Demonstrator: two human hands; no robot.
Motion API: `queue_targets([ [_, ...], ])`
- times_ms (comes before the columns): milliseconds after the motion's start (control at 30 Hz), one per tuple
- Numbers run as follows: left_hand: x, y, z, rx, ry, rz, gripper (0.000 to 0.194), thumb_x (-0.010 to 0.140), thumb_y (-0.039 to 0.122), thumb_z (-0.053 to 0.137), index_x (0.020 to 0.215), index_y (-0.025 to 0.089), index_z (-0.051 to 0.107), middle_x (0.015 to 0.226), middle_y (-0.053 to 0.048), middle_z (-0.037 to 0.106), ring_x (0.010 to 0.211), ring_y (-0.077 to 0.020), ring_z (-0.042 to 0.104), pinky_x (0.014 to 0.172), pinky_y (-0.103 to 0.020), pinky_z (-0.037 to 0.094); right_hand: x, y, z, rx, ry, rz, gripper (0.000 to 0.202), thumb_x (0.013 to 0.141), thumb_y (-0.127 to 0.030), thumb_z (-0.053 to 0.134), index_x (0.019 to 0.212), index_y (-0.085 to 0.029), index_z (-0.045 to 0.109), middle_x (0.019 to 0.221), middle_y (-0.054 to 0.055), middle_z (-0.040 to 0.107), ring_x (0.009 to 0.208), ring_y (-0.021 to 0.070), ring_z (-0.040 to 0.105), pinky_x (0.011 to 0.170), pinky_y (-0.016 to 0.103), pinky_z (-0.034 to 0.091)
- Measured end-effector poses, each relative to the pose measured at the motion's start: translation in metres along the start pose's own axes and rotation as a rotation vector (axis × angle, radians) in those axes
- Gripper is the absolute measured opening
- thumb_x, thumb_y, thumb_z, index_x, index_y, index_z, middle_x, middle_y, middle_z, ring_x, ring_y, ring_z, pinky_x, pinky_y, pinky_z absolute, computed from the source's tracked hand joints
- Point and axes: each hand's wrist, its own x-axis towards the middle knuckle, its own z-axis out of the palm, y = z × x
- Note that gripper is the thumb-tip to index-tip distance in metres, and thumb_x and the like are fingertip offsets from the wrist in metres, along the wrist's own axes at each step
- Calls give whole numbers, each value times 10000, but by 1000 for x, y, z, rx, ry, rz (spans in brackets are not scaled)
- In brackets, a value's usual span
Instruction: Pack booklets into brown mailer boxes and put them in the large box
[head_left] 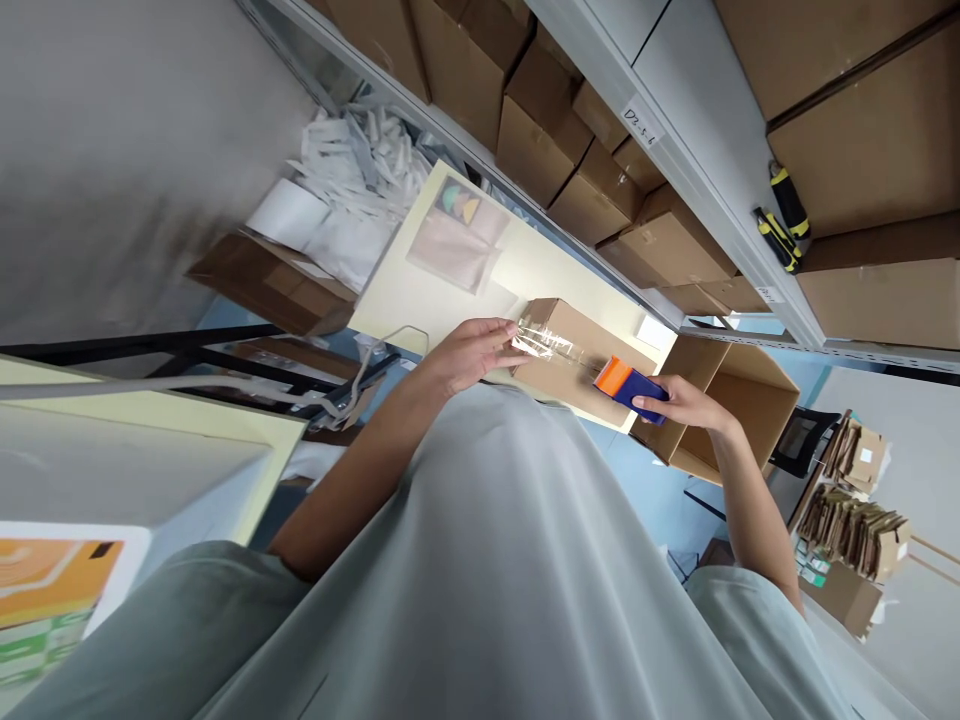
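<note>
A closed brown cardboard box lies on the pale tabletop in front of me. At its left end, the fingers and thumb of my left hand close on the end of a strip of shiny clear tape. The tape stretches over the box toward my right hand. That hand grips a dark blue tape dispenser with an orange front end, held at the box's right part. Whether the tape touches the box along its whole length, I cannot tell.
An open cardboard carton stands right of the table. Shelves above hold many boxes and yellow-black cutters. A plastic bag lies on the table. White packets pile up behind left.
</note>
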Motion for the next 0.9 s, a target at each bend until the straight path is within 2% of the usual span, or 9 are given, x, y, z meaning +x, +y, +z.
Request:
queue_targets([
  [267, 30, -22, -26, 224, 121, 22, 537, 621, 614, 984, 829, 184, 738, 780, -17, 668, 801, -182, 673, 875, -382, 632, 5, -3, 3, -41, 22, -5, 610, 843, -794, 760, 901, -192, 683, 775, 18, 697, 704, 190, 637, 631, 303, 503],
  [433, 58, -50, -27, 337, 134, 64, 576, 656, 675, 931, 878, 176, 750, 832, -44, 718, 794, -183, 665, 769, -311, 554, 8, 0, 6, -52, 35, -13, 606, 851, -790, 753, 942, -193, 696, 810, 29, 725, 740, 209, 664, 656, 313, 511],
  [500, 61, -58, -26, 422, 176, 118, 578, 708, 674, 898, 973, 177, 768, 937, -66, 747, 803, -182, 674, 766, -312, 557, 8, 0, 8, -61, 44, -23, 612, 849, -795, 749, 952, -193, 705, 812, 29, 730, 734, 206, 660, 650, 310, 499],
  [567, 58, -63, -28, 571, 291, 200, 628, 728, 631, 903, 1159, 192, 774, 1084, -82, 747, 798, -168, 676, 794, -326, 580, 7, -1, 10, -78, 46, -39, 616, 851, -800, 743, 945, -192, 713, 800, 23, 723, 711, 193, 641, 635, 303, 479],
  [667, 41, -61, -27, 807, 419, 364, 755, 839, 621, 829, 1457, 217, 672, 1288, -122, 708, 909, -201, 722, 896, -387, 620, 6, -2, 13, -94, 44, -67, 634, 857, -814, 720, 923, -184, 718, 773, 15, 700, 687, 174, 605, 621, 295, 456],
  [733, 26, -57, -17, 956, 335, 510, 777, 951, 661, 699, 1580, 221, 576, 1469, -163, 648, 1204, -281, 716, 1054, -454, 597, 5, -2, 14, -96, 42, -78, 660, 846, -828, 718, 940, -175, 728, 766, 18, 695, 687, 172, 595, 617, 294, 454],
  [767, 20, -56, -9, 1043, 251, 587, 835, 967, 693, 666, 1639, 224, 508, 1585, -180, 577, 1392, -326, 635, 1155, -495, 545, 5, -2, 14, -96, 38, -83, 674, 840, -834, 720, 958, -170, 733, 769, 20, 697, 689, 172, 593, 617, 293, 457],
  [833, 11, -56, 9, 1237, 56, 710, 1100, 893, 786, 710, 1743, 207, 320, 1783, -209, 345, 1660, -406, 331, 1319, -584, 361, 5, 0, 13, -95, 26, -95, 695, 836, -845, 717, 985, -167, 743, 778, 24, 703, 690, 171, 593, 615, 293, 464],
  [900, 10, -60, 27, 1415, -114, 768, 1383, 781, 846, 779, 1783, 143, 135, 1846, -249, 136, 1724, -455, 83, 1374, -651, 183, 5, 2, 12, -90, 21, -106, 703, 836, -854, 714, 990, -169, 749, 788, 30, 713, 692, 171, 602, 618, 291, 473],
])
